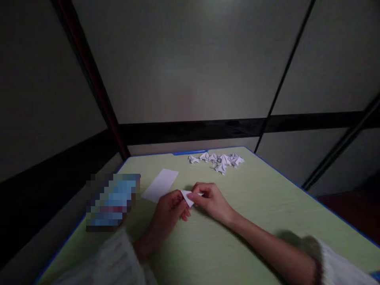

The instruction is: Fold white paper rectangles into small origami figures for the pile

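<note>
Both hands meet over the middle of a pale green table [243, 221]. Between them is a small folded piece of white paper [188, 196]. My left hand [170, 211] pinches its left side with curled fingers. My right hand [211, 200] grips its right side, fingers closed on it. Just behind the left hand, a flat white sheet of paper [160, 185] lies on the table.
A pile of several small folded white paper shapes [218, 160] sits near the far edge. A blurred rectangular object [113, 202] lies at the left edge. The table has a blue rim, and walls stand close behind and to the left.
</note>
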Demonstrator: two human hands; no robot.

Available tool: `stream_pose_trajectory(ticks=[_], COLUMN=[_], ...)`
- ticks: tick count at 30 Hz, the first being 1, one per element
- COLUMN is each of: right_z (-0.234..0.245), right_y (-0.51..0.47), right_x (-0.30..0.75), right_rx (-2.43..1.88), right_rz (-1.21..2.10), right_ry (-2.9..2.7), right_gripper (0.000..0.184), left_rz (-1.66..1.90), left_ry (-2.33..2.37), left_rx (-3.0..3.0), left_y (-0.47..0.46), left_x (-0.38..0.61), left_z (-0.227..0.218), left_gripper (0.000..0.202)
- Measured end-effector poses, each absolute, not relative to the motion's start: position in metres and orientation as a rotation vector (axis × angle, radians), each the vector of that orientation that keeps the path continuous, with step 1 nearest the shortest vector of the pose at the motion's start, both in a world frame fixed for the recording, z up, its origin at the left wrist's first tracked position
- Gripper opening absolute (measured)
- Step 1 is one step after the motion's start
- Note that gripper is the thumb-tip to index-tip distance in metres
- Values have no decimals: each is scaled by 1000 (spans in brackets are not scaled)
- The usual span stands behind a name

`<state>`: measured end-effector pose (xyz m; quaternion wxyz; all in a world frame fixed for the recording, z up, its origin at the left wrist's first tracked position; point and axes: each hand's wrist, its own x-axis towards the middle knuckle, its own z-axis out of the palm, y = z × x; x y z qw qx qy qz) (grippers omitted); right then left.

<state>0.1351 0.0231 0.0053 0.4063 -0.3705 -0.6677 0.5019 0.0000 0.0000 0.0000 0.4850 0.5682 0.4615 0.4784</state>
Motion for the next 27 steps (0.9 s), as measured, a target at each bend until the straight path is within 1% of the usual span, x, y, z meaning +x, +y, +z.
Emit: stream_pose_trajectory(ticks=[3, 7, 11, 15, 20, 23, 27], right_z=[4, 5, 8, 8, 5, 3, 0], right_y=[23, 22, 21, 21, 23, 22, 21], right_x=[134, 135, 135, 136, 132, 128, 125], right_rx=[-973, -1007, -1028, -1026, -916, -837, -867], right_rz=[1250, 1212, 1196, 1198, 1323, 1458, 1602], right_ry=[-1706, -1739, -1754, -1735, -1529, -1364, -1318], right_gripper=[25, 25, 24, 25, 25, 30, 29], left_rz=[1125, 1105, 1128, 1146, 1222, 1318, 1358], left_ry=[1075, 1021, 1057, 1092, 1119, 1157, 1181], left_rx=[1318, 1261, 1231, 1243, 1346, 1373, 1392], left_y=[1, 2, 2, 1, -2, -3, -5], left_x=[0, 0, 1, 2, 0, -1, -2], left_z=[2, 0, -2, -1, 3, 7, 10], left_gripper=[8, 16, 22, 22, 21, 22, 22])
